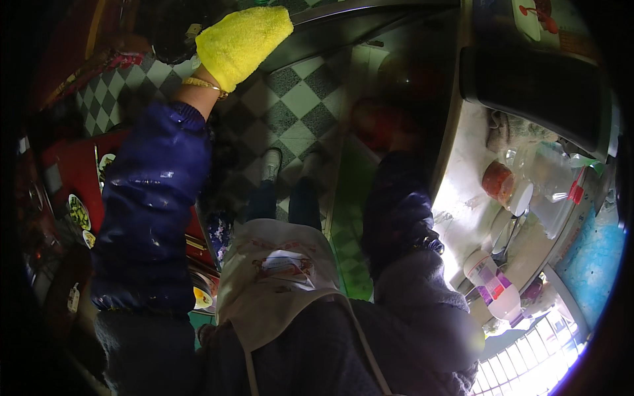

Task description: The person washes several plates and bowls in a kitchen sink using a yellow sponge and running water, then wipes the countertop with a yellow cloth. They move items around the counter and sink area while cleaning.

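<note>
A fluffy yellow cleaning cloth or mitt (245,47) covers my left hand (237,54), so its fingers are hidden. It is at the end of a dark, glossy curved door or panel edge (356,11); I cannot tell whether they touch. A gold-coloured bracelet (200,82) circles that wrist, above a shiny blue sleeve cover (158,173). My right hand (405,142) reaches into deep shadow below the counter, by a dim red object (374,126). Its fingers and anything in them are too dark to make out.
On the right, a cluttered counter (448,198) holds a jar of red contents (498,182), a purple-labelled bottle (493,287), a black appliance (537,96) and a white wire rack (530,359). Dishes of food (78,212) stand on a red table (89,173) at left. Checkered tiles (297,104) cover the floor.
</note>
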Demonstrator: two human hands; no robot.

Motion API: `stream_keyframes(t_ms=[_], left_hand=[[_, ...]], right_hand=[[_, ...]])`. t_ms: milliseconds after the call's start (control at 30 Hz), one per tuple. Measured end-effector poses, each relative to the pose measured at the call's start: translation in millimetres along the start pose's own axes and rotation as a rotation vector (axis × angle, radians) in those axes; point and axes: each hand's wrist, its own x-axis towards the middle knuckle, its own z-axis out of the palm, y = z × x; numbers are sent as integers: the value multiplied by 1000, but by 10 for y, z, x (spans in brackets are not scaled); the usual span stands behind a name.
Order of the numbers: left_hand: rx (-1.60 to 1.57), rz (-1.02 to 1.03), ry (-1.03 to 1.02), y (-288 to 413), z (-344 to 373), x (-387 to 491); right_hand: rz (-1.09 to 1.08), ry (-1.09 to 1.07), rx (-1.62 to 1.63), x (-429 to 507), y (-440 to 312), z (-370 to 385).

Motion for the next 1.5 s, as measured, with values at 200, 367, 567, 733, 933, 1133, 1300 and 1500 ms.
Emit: stream_keyframes(t_ms=[200,367,567,733,933,1133,1300,1500], left_hand=[[-27,62,131,-35,-56,-23],[-84,69,242,-78,13,-52],[-69,44,102,-13,136,-67],[-150,28,163,232,-57,-151],[-453,-235,-97,769,-167,-249],[-692,70,446,1759,65,-812],[-1264,-145,175,2476,-757,-964],[-1428,40,319,3063,-1136,-356]], right_hand=[[-68,62,34,114,-27,-110],[-104,72,54,179,-151,-102],[-101,47,112,136,-279,8],[-26,-85,250,-267,-87,-149],[412,-633,66,-1488,49,-593],[341,-1105,-645,-3193,-2048,-636],[-452,-120,-704,-2373,-2937,-868],[-731,300,-1011,-1079,-3392,-558]])
